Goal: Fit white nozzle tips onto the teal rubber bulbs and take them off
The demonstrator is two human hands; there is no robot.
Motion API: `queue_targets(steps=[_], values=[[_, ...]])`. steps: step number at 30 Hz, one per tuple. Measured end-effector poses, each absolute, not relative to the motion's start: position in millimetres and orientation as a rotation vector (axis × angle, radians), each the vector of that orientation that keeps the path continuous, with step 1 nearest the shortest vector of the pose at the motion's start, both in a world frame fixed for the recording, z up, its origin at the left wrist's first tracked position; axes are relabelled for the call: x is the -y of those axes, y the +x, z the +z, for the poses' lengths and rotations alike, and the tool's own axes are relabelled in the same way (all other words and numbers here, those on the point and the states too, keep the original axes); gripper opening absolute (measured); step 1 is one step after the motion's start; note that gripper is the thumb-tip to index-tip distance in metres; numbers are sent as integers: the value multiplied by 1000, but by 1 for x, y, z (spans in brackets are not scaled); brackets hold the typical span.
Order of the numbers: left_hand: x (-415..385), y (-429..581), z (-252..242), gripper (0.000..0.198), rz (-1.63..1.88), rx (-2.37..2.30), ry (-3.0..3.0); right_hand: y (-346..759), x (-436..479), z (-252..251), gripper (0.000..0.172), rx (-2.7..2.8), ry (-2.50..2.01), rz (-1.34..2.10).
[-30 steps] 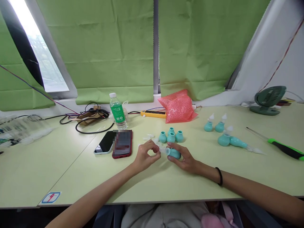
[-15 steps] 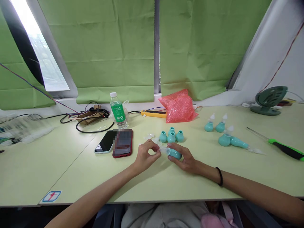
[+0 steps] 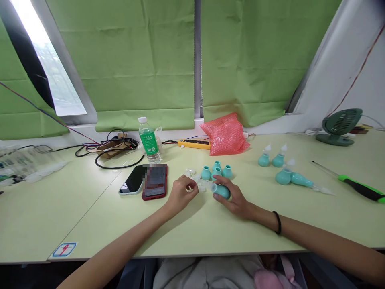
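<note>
My right hand is closed around a teal rubber bulb lying on its side, its pale mouth pointing left. Just left of that mouth are small clear plastic pieces; whether one sits in the mouth I cannot tell. My left hand is beside these pieces with thumb and forefinger curled into a pinch; anything between the tips is too small to make out. Behind the hands stand several teal bulbs with open necks. More clear pieces lie behind my left fingers.
At right stand teal bulbs with clear tips, and another tipped bulb lies down. Beyond are a screwdriver and a fan. Two phones, a water bottle, red bubble wrap and cables occupy the left and back.
My left hand has drawn back to the left, away from the mouth of the held bulb. The right hand keeps its hold, almost in place.
</note>
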State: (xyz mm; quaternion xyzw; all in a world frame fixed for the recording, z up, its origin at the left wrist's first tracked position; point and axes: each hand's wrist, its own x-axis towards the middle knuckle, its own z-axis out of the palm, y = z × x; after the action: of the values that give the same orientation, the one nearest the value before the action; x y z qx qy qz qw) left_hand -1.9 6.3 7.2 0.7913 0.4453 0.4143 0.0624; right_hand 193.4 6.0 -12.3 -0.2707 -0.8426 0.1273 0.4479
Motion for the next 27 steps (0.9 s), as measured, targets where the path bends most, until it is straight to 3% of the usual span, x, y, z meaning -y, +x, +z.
queue_targets(steps=[6, 15, 21, 27], values=[[-16, -7, -1, 10, 927, -1557, 2520, 193, -9, -14, 37, 2040, -780, 407], [-23, -11, -8, 17, 818, -1601, 2546, 191, -8, -10, 28, 2087, -816, 417], [-5, -4, 12, 32, 1078, -1424, 2357, 190, -8, -10, 25, 2158, -741, 398], [10, 5, 16, 35, 855, -1069, 2195, 187, -3, -9, 26, 2289, -623, 462]])
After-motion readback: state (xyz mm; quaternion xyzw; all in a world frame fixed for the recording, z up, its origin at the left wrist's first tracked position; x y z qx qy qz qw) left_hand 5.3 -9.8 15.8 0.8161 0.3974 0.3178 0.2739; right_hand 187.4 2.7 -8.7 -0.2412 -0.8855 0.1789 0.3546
